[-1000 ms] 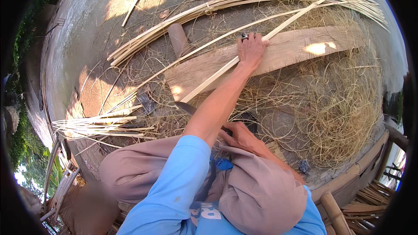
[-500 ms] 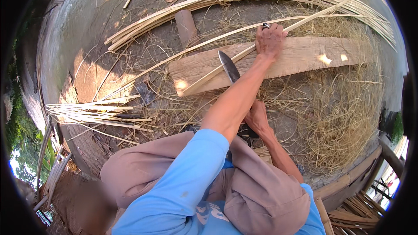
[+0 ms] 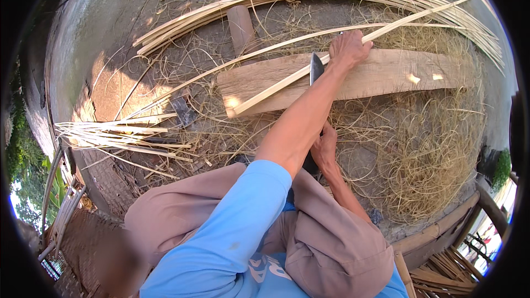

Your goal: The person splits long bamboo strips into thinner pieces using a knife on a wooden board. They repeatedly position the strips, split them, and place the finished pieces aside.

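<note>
My left hand (image 3: 349, 49) is closed around a long pale bamboo strip (image 3: 276, 87), which slants over a wooden board (image 3: 408, 69). The strip's near end rests by the board's left end, and its far end reaches past the board to the upper right. Beneath my left forearm, my right hand (image 3: 326, 146) is closed on a knife. The dark blade (image 3: 316, 68) points upward and meets the strip just left of my left hand. My forearm hides the middle of the knife, and the handle shows only in part.
A bundle of bamboo strips (image 3: 215, 15) curves along the far side, by a short log (image 3: 242, 30). Another thin strip (image 3: 204, 73) arcs behind the board. Cut strips (image 3: 118, 139) lie at left. Curly shavings (image 3: 425, 171) heap at right. A blurred person's head is at lower left.
The knife blade has moved right along the strip, closer to my left hand, and now stands more upright. My left hand keeps its hold on the strip.
</note>
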Action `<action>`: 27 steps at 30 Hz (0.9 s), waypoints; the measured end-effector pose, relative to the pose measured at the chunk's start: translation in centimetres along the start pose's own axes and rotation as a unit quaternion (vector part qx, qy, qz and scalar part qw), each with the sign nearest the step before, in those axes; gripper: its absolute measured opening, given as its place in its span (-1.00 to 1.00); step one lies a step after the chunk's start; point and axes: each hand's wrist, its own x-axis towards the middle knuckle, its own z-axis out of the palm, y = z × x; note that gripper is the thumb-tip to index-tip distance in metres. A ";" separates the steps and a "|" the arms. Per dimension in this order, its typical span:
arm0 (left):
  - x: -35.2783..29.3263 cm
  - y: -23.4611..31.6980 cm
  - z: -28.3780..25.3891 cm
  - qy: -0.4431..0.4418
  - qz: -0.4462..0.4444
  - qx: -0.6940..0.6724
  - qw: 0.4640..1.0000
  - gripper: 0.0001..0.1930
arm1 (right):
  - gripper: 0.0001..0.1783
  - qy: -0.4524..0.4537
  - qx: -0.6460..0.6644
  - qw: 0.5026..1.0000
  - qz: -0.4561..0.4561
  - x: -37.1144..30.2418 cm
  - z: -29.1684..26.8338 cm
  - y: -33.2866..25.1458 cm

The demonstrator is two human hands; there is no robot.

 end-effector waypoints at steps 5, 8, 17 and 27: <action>0.0 -0.7 0.3 0.015 0.014 -0.013 1.000 -0.56 | -0.70 -0.071 -0.076 0.991 -0.084 -1.3 0.6 1.2; -0.2 -0.2 0.1 -0.005 0.006 -0.014 1.000 -0.57 | -0.63 -0.112 -0.044 0.987 -0.102 -2.0 2.0 0.1; -0.4 0.4 0.6 0.087 0.039 0.117 0.989 -0.59 | -0.69 -0.125 -0.073 0.985 -0.096 -2.3 1.5 -2.0; 0.0 0.5 0.2 0.106 -0.030 0.011 0.994 -0.53 | -0.71 0.094 -0.129 0.981 -0.114 3.6 -2.2 -5.0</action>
